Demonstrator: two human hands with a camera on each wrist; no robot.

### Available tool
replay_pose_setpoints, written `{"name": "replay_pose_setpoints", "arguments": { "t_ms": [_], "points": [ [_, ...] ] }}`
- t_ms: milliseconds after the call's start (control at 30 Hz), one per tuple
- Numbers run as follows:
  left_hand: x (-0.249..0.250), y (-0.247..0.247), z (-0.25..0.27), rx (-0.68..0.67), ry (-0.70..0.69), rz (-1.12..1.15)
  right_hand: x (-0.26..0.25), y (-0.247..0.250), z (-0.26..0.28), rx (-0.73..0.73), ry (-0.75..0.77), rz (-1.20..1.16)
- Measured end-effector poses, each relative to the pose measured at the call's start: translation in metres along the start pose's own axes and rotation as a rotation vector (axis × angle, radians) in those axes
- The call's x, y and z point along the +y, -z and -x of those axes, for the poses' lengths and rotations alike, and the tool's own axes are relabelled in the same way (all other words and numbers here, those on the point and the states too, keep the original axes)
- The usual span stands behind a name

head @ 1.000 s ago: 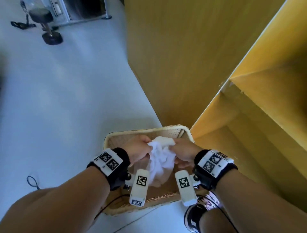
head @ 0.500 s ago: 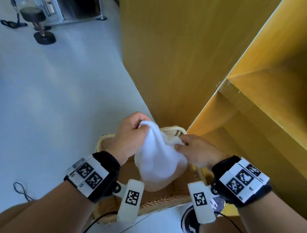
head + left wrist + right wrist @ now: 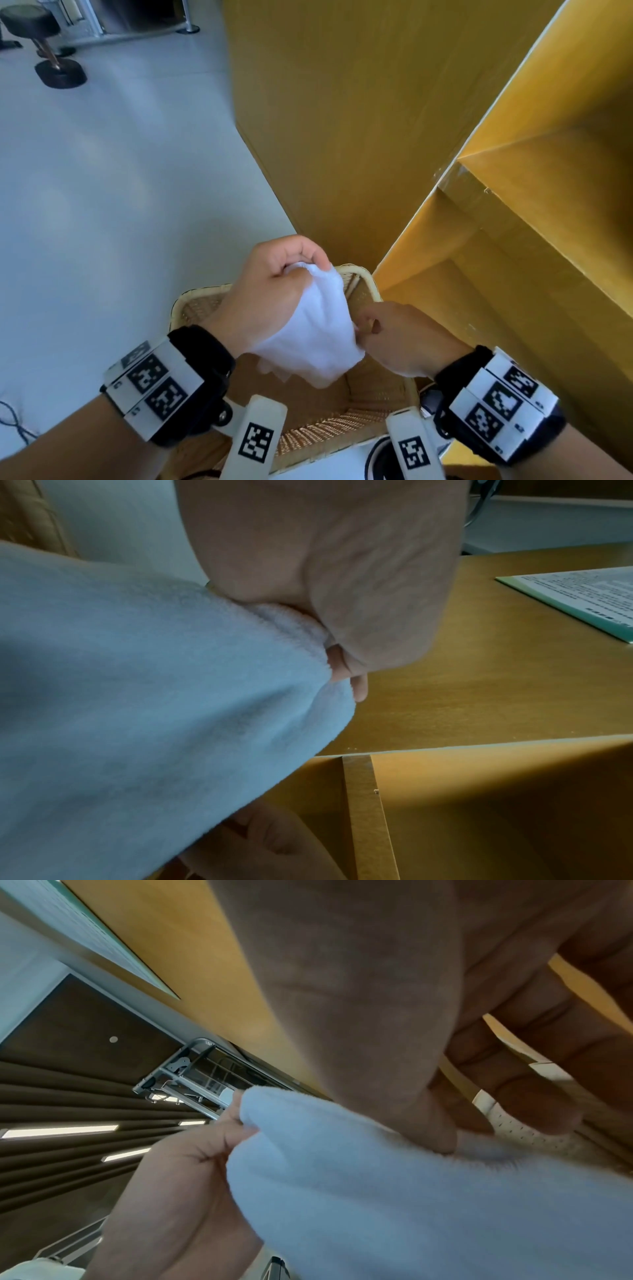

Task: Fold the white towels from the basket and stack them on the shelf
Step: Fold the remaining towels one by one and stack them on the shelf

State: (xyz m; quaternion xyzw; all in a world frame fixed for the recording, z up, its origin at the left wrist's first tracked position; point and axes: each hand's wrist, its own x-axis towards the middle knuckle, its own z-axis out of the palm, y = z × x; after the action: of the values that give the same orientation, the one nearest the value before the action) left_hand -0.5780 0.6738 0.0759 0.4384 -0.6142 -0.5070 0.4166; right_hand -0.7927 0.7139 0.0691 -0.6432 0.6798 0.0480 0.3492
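both hands gripping towel, above basket

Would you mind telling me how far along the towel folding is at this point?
Early on. One white towel is up out of the wicker basket, bunched rather than folded; the left hand grips its top and the right hand pinches its edge. The shelf compartments in view hold no stacked towels, so folding and stacking remain.

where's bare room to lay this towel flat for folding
The wooden shelf top is bare between the left hand and the printed sheet. The grey floor left of the basket is open. Above the basket, both hands crowd the towel.
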Motion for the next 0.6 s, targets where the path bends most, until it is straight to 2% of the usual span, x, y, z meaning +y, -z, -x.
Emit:
{"name": "replay_pose_setpoints", "arguments": {
  "t_ms": [67,167,267,367,467,600],
  "points": [
    [-0.002,0.0,0.001,-0.041,0.014,-0.011,0.001,0.003,0.0,0.075,-0.007,-0.058],
    [0.0,-0.003,0.003,-0.113,-0.006,-0.066,0.002,0.004,0.0,0.173,0.123,-0.191],
    [0.002,-0.005,0.006,-0.158,-0.048,-0.072,0.0,0.002,0.0,0.146,0.302,-0.318],
    [0.003,-0.005,0.007,-0.211,-0.108,-0.129,-0.004,0.0,0.002,0.059,0.397,-0.429],
    [0.003,-0.003,0.008,-0.24,-0.159,-0.194,-0.005,-0.002,0.001,0.024,0.395,-0.51],
    [0.003,0.0,0.01,-0.197,-0.165,-0.214,-0.003,-0.005,-0.002,0.013,0.341,-0.451]
  ]
}}
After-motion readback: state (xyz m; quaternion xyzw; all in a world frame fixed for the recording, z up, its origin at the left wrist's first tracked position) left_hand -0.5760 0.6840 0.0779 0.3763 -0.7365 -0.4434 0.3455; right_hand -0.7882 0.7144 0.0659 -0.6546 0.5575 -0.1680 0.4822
